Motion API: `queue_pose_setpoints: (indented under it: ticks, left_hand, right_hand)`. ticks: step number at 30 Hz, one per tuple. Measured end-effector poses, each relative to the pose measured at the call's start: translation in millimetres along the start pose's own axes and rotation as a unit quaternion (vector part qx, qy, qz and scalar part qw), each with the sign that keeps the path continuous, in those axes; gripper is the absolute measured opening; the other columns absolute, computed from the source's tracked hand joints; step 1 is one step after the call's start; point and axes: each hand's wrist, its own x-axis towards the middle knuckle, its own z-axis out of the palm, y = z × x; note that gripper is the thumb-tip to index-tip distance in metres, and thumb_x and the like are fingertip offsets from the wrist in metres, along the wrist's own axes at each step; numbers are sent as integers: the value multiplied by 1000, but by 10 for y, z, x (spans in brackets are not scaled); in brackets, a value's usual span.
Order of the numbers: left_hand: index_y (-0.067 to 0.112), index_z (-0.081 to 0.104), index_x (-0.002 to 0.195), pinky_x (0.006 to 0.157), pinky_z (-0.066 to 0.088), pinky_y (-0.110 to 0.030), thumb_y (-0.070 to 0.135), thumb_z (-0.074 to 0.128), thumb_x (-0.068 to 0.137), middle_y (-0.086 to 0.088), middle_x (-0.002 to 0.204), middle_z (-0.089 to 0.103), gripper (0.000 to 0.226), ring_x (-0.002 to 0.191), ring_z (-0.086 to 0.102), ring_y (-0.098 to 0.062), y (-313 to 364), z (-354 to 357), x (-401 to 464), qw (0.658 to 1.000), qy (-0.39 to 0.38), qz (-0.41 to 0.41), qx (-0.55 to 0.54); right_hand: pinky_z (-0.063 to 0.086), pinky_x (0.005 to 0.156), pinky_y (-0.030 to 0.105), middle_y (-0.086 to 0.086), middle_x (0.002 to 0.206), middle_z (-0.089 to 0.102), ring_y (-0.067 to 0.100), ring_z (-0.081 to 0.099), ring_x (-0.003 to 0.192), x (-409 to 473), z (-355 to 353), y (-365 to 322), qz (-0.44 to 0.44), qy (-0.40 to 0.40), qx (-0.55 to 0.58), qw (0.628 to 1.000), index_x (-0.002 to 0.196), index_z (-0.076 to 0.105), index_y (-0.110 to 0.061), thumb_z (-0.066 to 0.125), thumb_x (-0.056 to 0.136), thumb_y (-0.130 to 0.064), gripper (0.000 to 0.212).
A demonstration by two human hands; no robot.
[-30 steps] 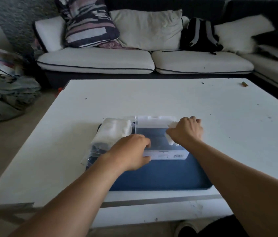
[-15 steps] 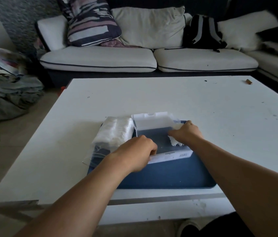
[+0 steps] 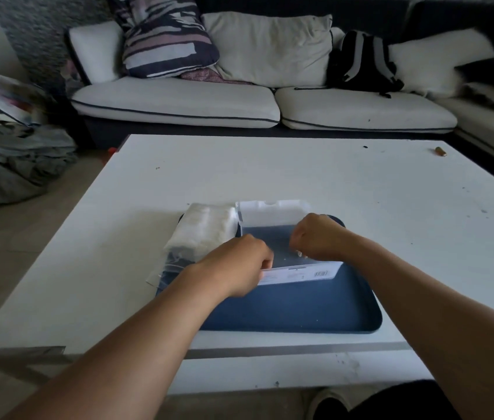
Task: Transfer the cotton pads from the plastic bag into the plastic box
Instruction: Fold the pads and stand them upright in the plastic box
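A clear plastic box stands on a blue tray, its white lid open toward the sofa. My left hand grips the box's near-left edge. My right hand is down inside the box, fingers curled round cotton pads, of which only a white sliver shows under the fist. Left of the box lies the clear plastic bag, packed with white cotton pads.
The tray sits near the front edge of a white table. A small brown object lies at the table's far right. A sofa with cushions and a black backpack stands behind.
My right hand has moved from the box's right rim down and toward me into the box, and the cotton pads are now mostly hidden under it. My left hand has kept its grip.
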Motion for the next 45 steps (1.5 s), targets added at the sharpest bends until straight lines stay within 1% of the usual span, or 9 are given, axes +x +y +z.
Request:
queue_pose_setpoints:
  ticks: [6, 11, 15, 18, 23, 27, 32, 36, 45]
  left_hand:
    - [28, 60, 126, 97, 45, -27, 28, 88, 69, 8, 122, 55, 64, 112, 54, -12, -132, -427, -252, 994, 76, 30, -75]
    - [35, 34, 135, 90, 44, -37, 37, 96, 53, 6, 128, 36, 102, 120, 40, -18, -715, -654, -747, 976, 36, -215, 15]
    - [20, 54, 106, 79, 51, -39, 42, 78, 79, -1, 111, 59, 42, 96, 59, -25, -911, -411, -752, 961, 58, -269, 10]
    - [18, 58, 79, 68, 52, -37, 36, 62, 91, 1, 86, 63, 22, 77, 60, -24, -888, -397, -706, 961, 156, -228, 12]
    - [18, 54, 83, 61, 38, -31, 32, 58, 98, 3, 88, 55, 21, 75, 55, -20, -812, -476, -668, 946, 275, -172, -10]
    - [16, 51, 90, 69, 45, -36, 35, 46, 104, -2, 99, 49, 24, 79, 56, -23, -756, -482, -580, 948, 266, -164, -62]
    - [15, 43, 92, 69, 37, -34, 39, 32, 107, -3, 100, 44, 30, 76, 51, -20, -681, -461, -511, 951, 240, -178, -78]
    - [16, 44, 92, 69, 47, -38, 44, 44, 104, -3, 100, 44, 31, 78, 56, -24, -706, -415, -465, 955, 234, -170, -65]
    - [16, 50, 88, 73, 49, -37, 35, 64, 95, -6, 104, 47, 25, 83, 58, -31, -764, -313, -421, 962, 199, -180, -42]
  right_hand:
    - [45, 61, 28, 5, 76, 60, 23, 57, 73, -31, 60, -201, -120, 70, -75, 987, 74, 65, -11, 47, 91, -14, 25]
    - [36, 50, 7, -18, 53, 56, -4, 53, 52, -466, 59, -843, -274, 19, 69, 959, 93, 80, -22, 72, 86, -21, 10]
    - [42, 70, 7, -19, 82, 66, 1, 60, 75, -598, 335, -1151, -308, -127, -51, 941, 122, 71, -26, 65, 95, -31, 29]
    - [49, 93, 31, 0, 127, 65, 21, 63, 110, -506, 419, -1148, -269, -80, -122, 952, 132, 63, -32, 60, 96, -39, 37]
    - [45, 78, 30, -2, 123, 66, 24, 64, 107, -348, 216, -1081, -205, 169, -91, 960, 127, 65, -38, 60, 97, -35, 31]
    - [46, 83, 32, 0, 120, 48, 24, 47, 112, -250, 270, -1027, -217, 256, -167, 927, 129, 64, -35, 71, 89, -15, 46]
    - [49, 79, 37, 4, 124, 46, 28, 52, 109, -160, 361, -983, -188, 223, -188, 938, 137, 44, -27, 69, 88, -17, 56]
    - [40, 63, 36, 3, 110, 47, 27, 60, 101, -102, 412, -1002, -180, 217, -154, 947, 123, 52, -21, 72, 84, -11, 44]
    - [42, 66, 33, 3, 111, 51, 22, 51, 80, -101, 408, -979, -191, 162, -77, 965, 108, 63, -20, 72, 87, -18, 23]
